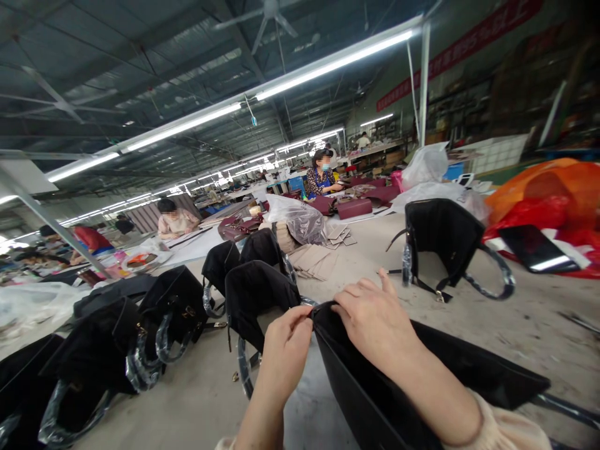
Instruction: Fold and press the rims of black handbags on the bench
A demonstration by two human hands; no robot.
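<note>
A black handbag (pixel 464 369) lies in front of me on the grey table (pixel 365 262), its open top edge facing away. My left hand (pixel 285 353) is closed, pinching the bag's top edge at its left corner. My right hand (pixel 372 319) rests over the same edge just to the right, fingers curled onto the rim, its forearm lying across the bag. Right behind my hands stands another black handbag (pixel 257 297) with plastic-wrapped handles.
Several black handbags (pixel 154 319) stand at the left, one more (pixel 445 240) at the right. Cardboard pieces (pixel 312 256), a plastic bag (pixel 300 219), burgundy bags (pixel 354 207), orange and red plastic sacks (pixel 553 187) and a phone (pixel 534 247) lie further off. Other people (pixel 321 175) work at the far tables.
</note>
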